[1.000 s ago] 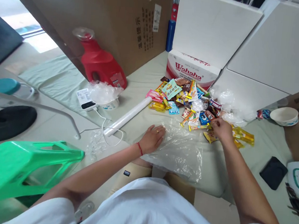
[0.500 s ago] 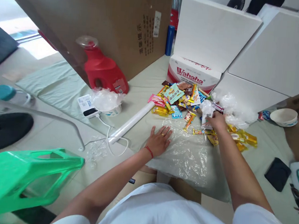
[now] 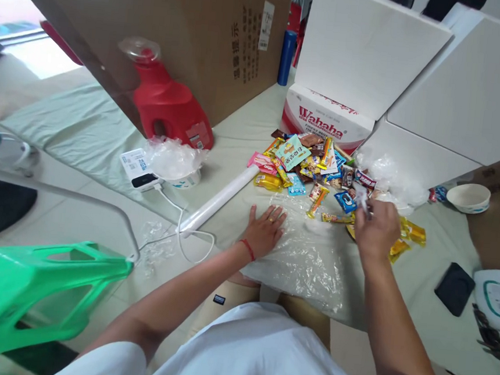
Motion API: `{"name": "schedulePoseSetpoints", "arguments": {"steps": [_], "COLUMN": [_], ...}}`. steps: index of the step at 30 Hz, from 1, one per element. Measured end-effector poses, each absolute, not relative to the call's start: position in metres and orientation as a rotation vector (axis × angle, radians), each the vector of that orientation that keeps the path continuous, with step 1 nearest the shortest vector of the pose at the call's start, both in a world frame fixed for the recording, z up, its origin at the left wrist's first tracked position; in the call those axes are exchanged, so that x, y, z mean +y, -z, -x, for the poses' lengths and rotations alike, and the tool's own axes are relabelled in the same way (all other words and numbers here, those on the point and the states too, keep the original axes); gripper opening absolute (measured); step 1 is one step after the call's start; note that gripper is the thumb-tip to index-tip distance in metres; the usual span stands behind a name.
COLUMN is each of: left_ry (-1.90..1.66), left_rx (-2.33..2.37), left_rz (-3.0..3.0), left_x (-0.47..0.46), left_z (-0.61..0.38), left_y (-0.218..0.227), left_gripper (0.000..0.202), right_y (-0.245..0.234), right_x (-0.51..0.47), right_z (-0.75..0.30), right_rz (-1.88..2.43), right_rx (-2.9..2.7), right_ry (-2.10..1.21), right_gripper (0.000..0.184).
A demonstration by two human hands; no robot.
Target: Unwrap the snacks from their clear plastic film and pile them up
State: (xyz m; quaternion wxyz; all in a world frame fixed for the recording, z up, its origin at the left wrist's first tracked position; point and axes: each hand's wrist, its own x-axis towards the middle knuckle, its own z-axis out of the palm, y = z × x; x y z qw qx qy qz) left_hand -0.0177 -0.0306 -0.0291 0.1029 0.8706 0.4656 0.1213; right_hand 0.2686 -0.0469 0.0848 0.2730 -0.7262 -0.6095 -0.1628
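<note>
"What's held?"
"The right hand point(image 3: 378, 227) pinches a whitish wrapper point(image 3: 362, 197) by the snack pile point(image 3: 294, 153); the left hand point(image 3: 264, 233) lies spread on the clear bag point(image 3: 308, 268)."
"And the tub point(image 3: 186, 180)?"
"Crumpled plastic point(image 3: 176, 155) tops it."

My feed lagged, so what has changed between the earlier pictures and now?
The right hand has taken a white packet from the front of the snack pile and moved it to the right; it is blurred in the grip. The left hand stays flat at the left edge of the clear plastic. The red bottle and white roll stayed put.
</note>
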Motion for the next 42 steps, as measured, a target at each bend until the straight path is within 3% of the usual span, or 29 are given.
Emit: {"name": "schedulePoseSetpoints", "arguments": {"steps": [2, 7, 13, 16, 19, 21, 24, 28, 32, 35, 38, 42], "left_ry": [-0.353, -0.374, -0.371, -0.367, -0.371, -0.382, -0.392, -0.367, -0.322, -0.307, -0.321, -0.331], "left_rx": [1.375, 1.357, 1.347, 1.352, 1.364, 1.359, 1.343, 1.352, 1.36, 1.355, 1.372, 1.427], "left_rz": [-2.566, -2.58, -2.583, -2.58, -2.572, -2.567, -2.559, -2.559, -2.571, -2.576, -2.562, -2.538], "left_x": [-0.03, -0.031, -0.031, -0.031, -0.032, -0.032, -0.031, -0.03, -0.03, -0.031, -0.031, -0.032], "left_z": [0.018, 0.018, 0.02, 0.02, 0.02, 0.02, 0.02, 0.02, 0.02, 0.019, 0.018, 0.017], "left_y": [0.03, 0.031, 0.03, 0.029, 0.028, 0.027, 0.027, 0.028, 0.027, 0.026, 0.026, 0.028], "left_gripper": [0.053, 0.054, 0.053, 0.054, 0.055, 0.055, 0.053, 0.053, 0.053, 0.054, 0.054, 0.053], "right_y": [-0.09, -0.071, -0.048, -0.079, -0.12, -0.137, -0.131, -0.081, -0.046, -0.043, -0.045, -0.04], "right_x": [-0.041, -0.046, -0.055, -0.041, -0.023, -0.018, -0.033, -0.074, -0.095, -0.093, -0.085, -0.086], "right_z": [-0.28, -0.255, -0.252, -0.31, -0.365, -0.375, -0.334, -0.232, -0.187, -0.198, -0.209, -0.206], "right_rz": [1.842, 1.508, 1.803, 1.842, 2.093, 2.12, 2.043, 1.983, 1.912, 1.871, 1.849, 1.897], "right_rx": [-1.622, -2.174, -2.062, -1.786, -1.585, -1.549, -1.758, -2.243, -2.521, -2.496, -2.572, -2.635], "right_ry": [0.25, -0.7, -1.026, -0.902, -0.195, 0.048, -0.019, -0.154, -0.542, -0.617, -0.549, -0.547], "right_gripper": [0.02, 0.015, 0.019, 0.028, 0.023, 0.023, 0.019, 0.009, 0.039, 0.057, 0.062, 0.052]}}
